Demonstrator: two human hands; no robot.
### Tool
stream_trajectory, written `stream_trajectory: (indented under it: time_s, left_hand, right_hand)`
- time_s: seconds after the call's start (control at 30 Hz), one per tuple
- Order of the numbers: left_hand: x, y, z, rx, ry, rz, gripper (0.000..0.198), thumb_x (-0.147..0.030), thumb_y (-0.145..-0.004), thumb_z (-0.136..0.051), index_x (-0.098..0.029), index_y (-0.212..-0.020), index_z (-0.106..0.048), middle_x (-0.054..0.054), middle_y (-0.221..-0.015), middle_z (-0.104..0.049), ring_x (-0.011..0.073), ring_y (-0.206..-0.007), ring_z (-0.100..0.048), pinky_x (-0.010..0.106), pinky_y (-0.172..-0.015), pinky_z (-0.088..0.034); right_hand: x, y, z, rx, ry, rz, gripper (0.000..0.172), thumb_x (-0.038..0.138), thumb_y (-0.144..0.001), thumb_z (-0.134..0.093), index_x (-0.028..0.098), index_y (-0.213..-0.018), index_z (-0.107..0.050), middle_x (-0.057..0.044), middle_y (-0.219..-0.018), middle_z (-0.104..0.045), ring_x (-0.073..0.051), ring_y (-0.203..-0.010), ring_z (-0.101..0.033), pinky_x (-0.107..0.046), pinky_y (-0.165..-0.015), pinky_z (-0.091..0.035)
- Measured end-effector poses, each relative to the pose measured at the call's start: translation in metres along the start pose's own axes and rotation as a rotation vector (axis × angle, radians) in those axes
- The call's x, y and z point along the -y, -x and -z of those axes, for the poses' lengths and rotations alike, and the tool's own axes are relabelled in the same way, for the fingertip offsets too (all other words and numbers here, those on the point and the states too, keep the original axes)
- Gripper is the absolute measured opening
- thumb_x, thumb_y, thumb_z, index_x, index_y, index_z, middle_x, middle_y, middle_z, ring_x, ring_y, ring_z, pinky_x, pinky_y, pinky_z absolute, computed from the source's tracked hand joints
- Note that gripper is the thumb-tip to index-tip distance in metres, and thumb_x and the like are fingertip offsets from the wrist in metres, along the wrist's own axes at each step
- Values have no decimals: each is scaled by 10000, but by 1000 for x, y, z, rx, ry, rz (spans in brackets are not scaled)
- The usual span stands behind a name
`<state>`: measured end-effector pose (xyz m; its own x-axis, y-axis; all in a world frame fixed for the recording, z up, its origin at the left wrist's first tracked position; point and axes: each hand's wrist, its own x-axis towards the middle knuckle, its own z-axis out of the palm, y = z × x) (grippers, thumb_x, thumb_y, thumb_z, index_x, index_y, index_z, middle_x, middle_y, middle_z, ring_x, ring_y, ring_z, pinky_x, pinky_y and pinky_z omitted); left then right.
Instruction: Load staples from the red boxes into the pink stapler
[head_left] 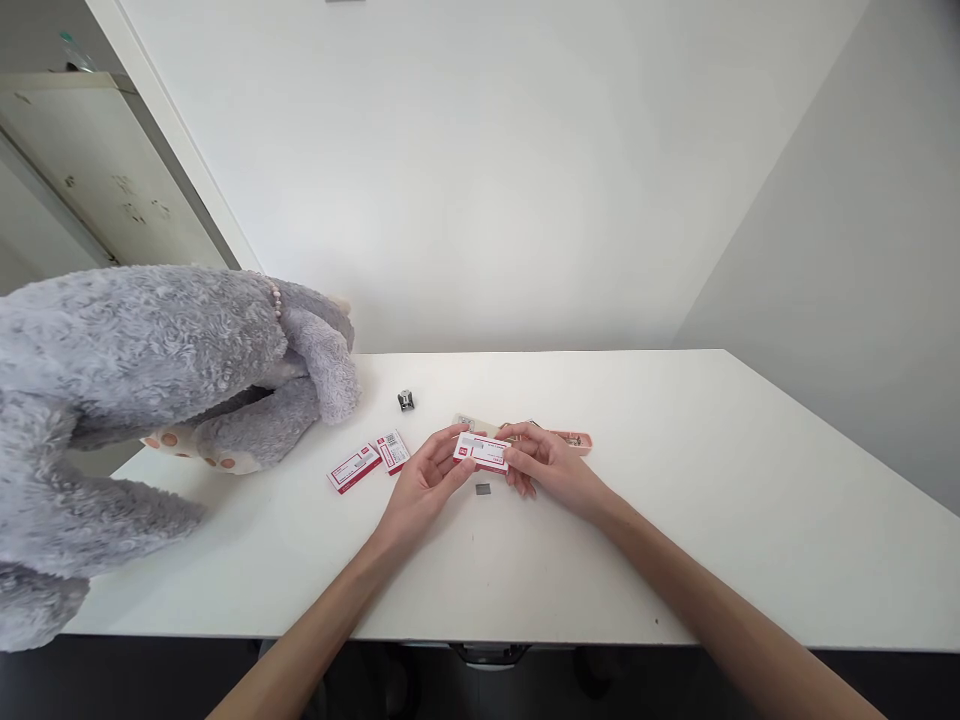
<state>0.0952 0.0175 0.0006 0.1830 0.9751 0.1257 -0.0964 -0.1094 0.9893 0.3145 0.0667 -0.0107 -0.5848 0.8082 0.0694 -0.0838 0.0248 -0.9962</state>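
Small red-and-white box (481, 453) pinched at either end between left hand (424, 480) and right hand (547, 465), just over the table (712, 500), label print too small to read, tan item (574, 439) behind the box part hidden by the right hand, two like boxes (354, 468) left of it

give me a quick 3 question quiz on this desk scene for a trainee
1. True or false: the red-and-white box is held by the left hand alone.
2. How many spare boxes of the same kind lie on the white table, to the left of the hands? A) one B) two C) four
3. Fill in: the plush toy at the table's left end is ____ in colour.

Key
1. False: the right hand grips its other end.
2. B
3. grey
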Motion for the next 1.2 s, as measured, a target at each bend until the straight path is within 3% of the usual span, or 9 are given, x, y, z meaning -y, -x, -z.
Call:
stream_trajectory:
  time_s: [0.13, 0.23, 0.37, 0.53, 0.67, 0.83, 0.93, 1.03, 1.2]
  left_hand:
    - [0, 1, -2, 38, -48, 32, 650, -425, -943, -682, -215, -1516, -458, 113, -1403, -640, 275, -1303, -604, 462, -1128, -473]
    - [3, 4, -6, 74, -136, 40, 807, -433, -920, -707, -222, -1599, -325, 106, -1309, -683, 263, -1203, -653, 471, -1092, -497]
    - [9, 7, -9, 17, -377, 17, 942, -430, -825, -811, -231, -1600, -314, 105, -1249, -692, 257, -1071, -682, 471, -1020, -536]
    - [11, 8, -10, -66, -531, -58, 809, -454, -878, -743, -239, -1549, -345, 93, -1207, -689, 253, -1076, -677, 461, -1000, -541]
    - [9, 8, -4, -281, -715, -200, 680, -422, -868, -745, -250, -1427, -400, 89, -1265, -643, 259, -1147, -645, 450, -1011, -520]
    - [4, 4, 10, -474, -1063, -464, 626, -371, -841, -752, -235, -1381, -465, 140, -1382, -542, 335, -1314, -507, 513, -1099, -427]
    - [1, -4, 24, -617, -1178, -491, 626, -379, -839, -745, -223, -1382, -477, 168, -1398, -487, 370, -1339, -454, 558, -1110, -394]
    - [0, -11, 41, -628, -1339, -475, 566, -412, -831, -748, -212, -1318, -539, 188, -1443, -452, 414, -1363, -414, 607, -1107, -358]
    - [0, -18, 63, -491, -1498, -461, 412, -460, -818, -757, -218, -1140, -667, 181, -1459, -489, 444, -1403, -368, 630, -1113, -332]
  right_hand:
    - [1, 1, -1, 1, 15, -32, 390, 519, -942, -671, 238, -1205, -604, 29, -700, -656, -121, -588, -551, -280, -580, -458]
    - [2, 2, -2, 19, 27, -48, 397, 501, -921, -699, 244, -1207, -601, 35, -694, -657, -128, -598, -564, -290, -595, -466]
    - [4, 2, -4, 59, 33, -61, 433, 483, -899, -728, 256, -1237, -582, 27, -747, -687, -141, -627, -607, -297, -611, -480]
    - [2, 1, -4, 85, 69, -56, 463, 540, -943, -658, 245, -1289, -569, 6, -767, -705, -154, -641, -646, -300, -613, -493]
    - [0, 0, -4, 90, 66, -47, 492, 580, -965, -606, 224, -1304, -571, -37, -851, -736, -152, -654, -654, -296, -598, -497]
    - [2, 1, -4, 102, 66, -53, 426, 548, -966, -617, 236, -1256, -599, -42, -895, -742, -148, -680, -645, -297, -617, -497]
    - [4, 1, -4, 94, 77, -67, 393, 535, -955, -633, 236, -1210, -621, -44, -904, -739, -154, -694, -644, -302, -618, -492]
    - [4, 1, -6, 76, 85, -82, 374, 527, -945, -645, 230, -1171, -638, -41, -888, -729, -155, -690, -640, -301, -607, -481]
    - [4, 1, -7, 47, 113, -79, 325, 501, -943, -648, 228, -1119, -659, -37, -880, -724, -146, -686, -631, -290, -600, -471]
